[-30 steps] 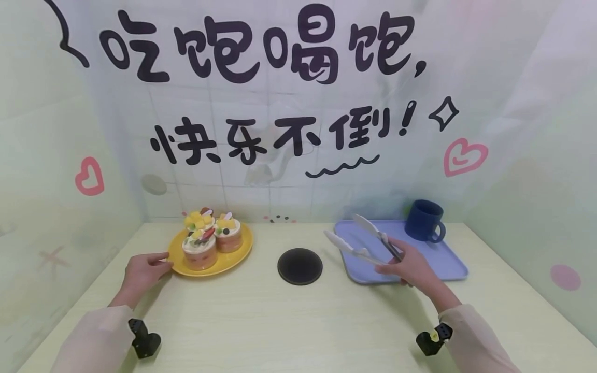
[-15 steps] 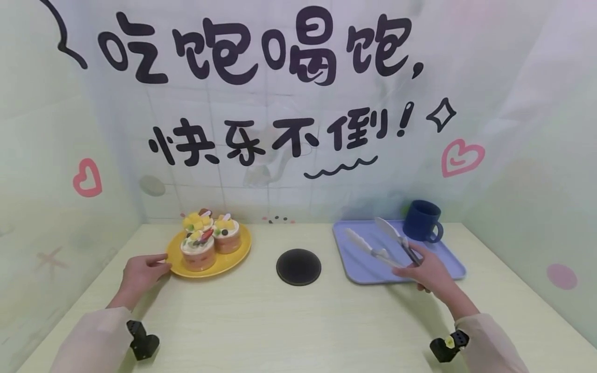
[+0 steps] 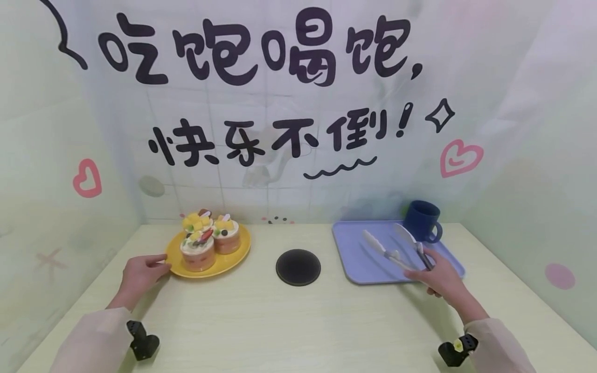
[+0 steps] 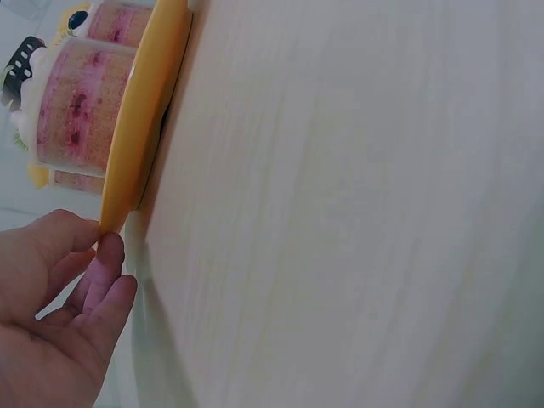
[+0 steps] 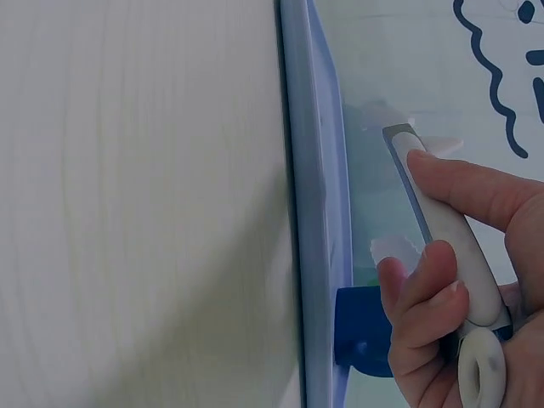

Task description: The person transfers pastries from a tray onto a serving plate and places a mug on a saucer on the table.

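Observation:
At the left, my left hand [image 3: 141, 275] pinches the near-left rim of a yellow plate [image 3: 238, 260] between thumb and fingers. In the left wrist view the plate [image 4: 136, 140] shows edge-on with its near side raised a little above the table. Three small cream-and-fruit cakes [image 3: 198, 259] stand on it. My right hand [image 3: 439, 275] holds a pair of tongs [image 3: 374, 242] by the handles, their light tips spread apart over the lilac tray [image 3: 356, 264] with nothing between them. Thumb and fingers wrap the tongs' handle [image 5: 463, 255] in the right wrist view.
A dark blue mug [image 3: 421, 221] stands at the tray's back right, close behind the tongs. Between plate and tray lies a round black coaster [image 3: 298, 267]. Printed walls [image 3: 289, 202] close off the pale wooden table [image 3: 289, 326] at the back and sides.
My right hand has moved to the right with the tongs, bringing their tips closer to the mug. The left hand, plate and cakes have stayed in place.

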Demonstrator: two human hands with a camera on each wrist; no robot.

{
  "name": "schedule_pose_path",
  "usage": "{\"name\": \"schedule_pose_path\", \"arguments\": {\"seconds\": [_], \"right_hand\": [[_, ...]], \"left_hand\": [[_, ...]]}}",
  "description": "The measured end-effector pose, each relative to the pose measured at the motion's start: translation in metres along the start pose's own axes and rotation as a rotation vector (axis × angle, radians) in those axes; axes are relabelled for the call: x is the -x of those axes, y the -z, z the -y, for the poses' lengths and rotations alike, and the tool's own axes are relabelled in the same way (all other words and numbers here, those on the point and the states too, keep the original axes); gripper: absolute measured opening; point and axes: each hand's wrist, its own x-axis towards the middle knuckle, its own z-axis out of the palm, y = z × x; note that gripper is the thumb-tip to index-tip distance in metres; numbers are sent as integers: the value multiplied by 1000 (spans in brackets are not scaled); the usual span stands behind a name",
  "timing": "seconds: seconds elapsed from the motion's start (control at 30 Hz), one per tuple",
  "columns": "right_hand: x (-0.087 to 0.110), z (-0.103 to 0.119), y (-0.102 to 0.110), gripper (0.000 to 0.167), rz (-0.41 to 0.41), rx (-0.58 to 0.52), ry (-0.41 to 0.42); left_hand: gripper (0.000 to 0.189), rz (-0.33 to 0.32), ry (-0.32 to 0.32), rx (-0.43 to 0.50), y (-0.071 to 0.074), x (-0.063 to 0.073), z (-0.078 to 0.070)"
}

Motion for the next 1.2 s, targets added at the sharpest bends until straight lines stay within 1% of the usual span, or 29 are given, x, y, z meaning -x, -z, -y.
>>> {"name": "schedule_pose_path", "arguments": {"seconds": [0.13, 0.27, 0.6, 0.77, 1.0, 1.2], "right_hand": [[0, -3, 0, 94, -8, -11, 0], [0, -4, -1, 94, -14, -12, -18], [0, -3, -4, 90, 11, -51, -60], [0, -5, -5, 91, 14, -71, -78], [1, -9, -5, 94, 19, -72, -94], [1, -11, -7, 95, 32, -102, -105]], "left_hand": [[48, -10, -8, 0, 0, -1, 0], [48, -11, -9, 3, 1, -1, -1], [48, -13, -4, 2, 1, -3, 1], [49, -9, 0, 9, 0, -4, 2], [49, 0, 7, 8, 0, -2, 1], [47, -9, -12, 17, 0, 0, -1]]}}
